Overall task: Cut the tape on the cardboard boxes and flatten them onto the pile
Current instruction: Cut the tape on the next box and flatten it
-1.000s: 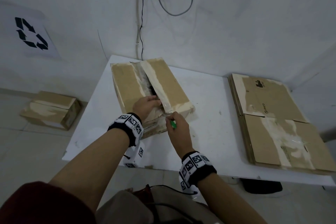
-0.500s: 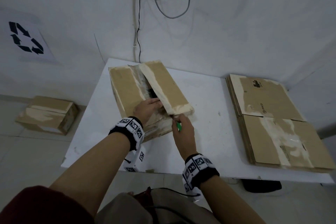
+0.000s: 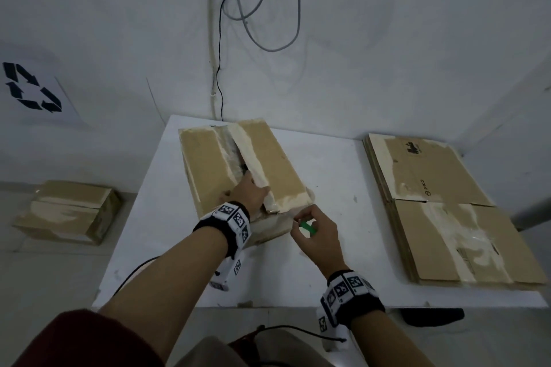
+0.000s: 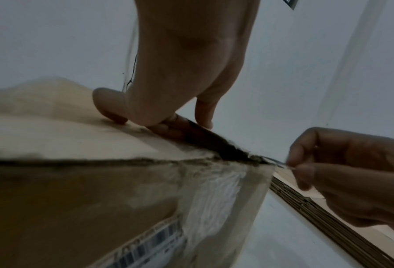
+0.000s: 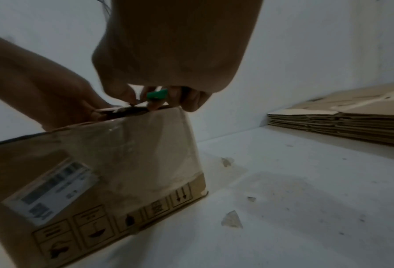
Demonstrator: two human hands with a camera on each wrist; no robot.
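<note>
Cardboard box top seam slit, not yet flattened

Cardboard box (image 3: 238, 170) sits on the white table (image 3: 328, 262), left of centre, far end near the wall. Its top seam gapes: the beige tape (image 3: 253, 155) along the middle looks parted, a dark slot shows between the two top flaps, and the right flap stands a little higher than the left.

Left hand (image 3: 249, 192) is at the near end of that slot. From the left wrist view the thumb rests on the left flap and the fingers curl over the flap edge into the gap, so it grips the flap. Right hand (image 3: 316, 232) is just beside the box's near right corner, fingers curled round a small green cutter (image 3: 307, 227). The blade tip seems to be at the torn corner of the lid, but it is too thin and blurred to be sure of contact.

Progress, as a judgement: top tape on this box is mostly cut, with only the near end where it wraps down the front face possibly left. Bottom seam state cannot be told. The box keeps its full shape, so opening, collapsing and moving it are all still to do.

Pile of flattened boxes (image 3: 447, 211) lies on the right side of the table, well apart from the box, several layers deep. Another taped box (image 3: 68, 211) waits on the floor to the left, still sealed.
</note>
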